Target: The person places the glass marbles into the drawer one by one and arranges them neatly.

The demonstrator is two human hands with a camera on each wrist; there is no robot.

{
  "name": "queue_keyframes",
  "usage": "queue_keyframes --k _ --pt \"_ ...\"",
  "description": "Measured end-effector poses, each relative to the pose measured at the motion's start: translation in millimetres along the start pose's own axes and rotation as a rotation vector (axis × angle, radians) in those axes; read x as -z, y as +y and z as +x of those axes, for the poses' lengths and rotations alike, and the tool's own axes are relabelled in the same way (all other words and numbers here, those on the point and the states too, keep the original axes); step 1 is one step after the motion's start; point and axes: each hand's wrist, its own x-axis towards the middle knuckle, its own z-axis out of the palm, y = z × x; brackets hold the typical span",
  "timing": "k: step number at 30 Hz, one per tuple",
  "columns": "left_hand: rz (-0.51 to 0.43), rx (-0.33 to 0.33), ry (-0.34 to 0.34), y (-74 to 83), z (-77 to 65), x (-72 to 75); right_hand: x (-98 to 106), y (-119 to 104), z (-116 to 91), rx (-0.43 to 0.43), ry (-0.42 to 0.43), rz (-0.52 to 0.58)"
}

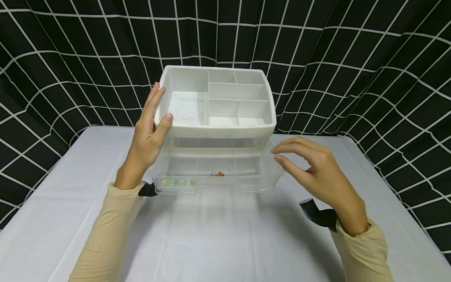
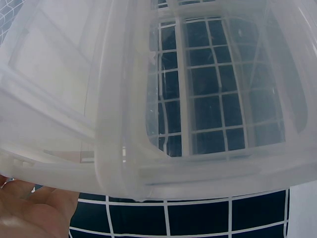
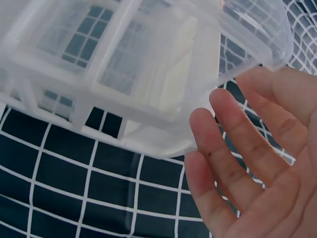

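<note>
A white desktop organizer (image 1: pixel 215 131) has divided compartments on top and clear plastic underneath. Low at its front, a clear drawer (image 1: pixel 225 182) is pulled out toward me. Several marbles (image 1: pixel 182 182) lie along the drawer's left front, and an orange one (image 1: pixel 220 174) sits close to its middle. My left hand (image 1: pixel 146 131) rests against the organizer's upper left side, fingers extended, thumb over the front rim. At the drawer's right side is my right hand (image 1: pixel 313 168), fingers loosely bent and holding nothing. Its fingertips (image 3: pixel 200 119) are close to the clear plastic; contact is hard to tell.
A white cloth covers the table (image 1: pixel 211 243). Black fabric with a white grid (image 1: pixel 225 35) hangs behind and along both sides. Dark bands, one at my left wrist and one at my right wrist (image 1: pixel 318 213), stick out below the hands.
</note>
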Motion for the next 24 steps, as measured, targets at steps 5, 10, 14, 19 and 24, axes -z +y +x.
queue_keyframes --k 5,10,14,19,24 --pt "0.004 -0.004 0.010 0.1 -1.1 1.0 4 5 -3 -0.002 0.021 -0.017" --pt "-0.006 -0.007 0.004 0.2 -1.5 1.5 8 13 -5 -0.011 0.053 -0.035" --pt "-0.006 -0.004 0.003 0.2 -1.4 1.5 10 23 -7 -0.034 0.064 -0.038" --pt "0.001 0.001 0.001 0.6 -1.5 1.7 14 34 -11 -0.085 0.064 -0.080" --pt "0.001 0.002 -0.005 0.5 -1.0 1.0 18 45 -15 -0.134 0.077 -0.122"
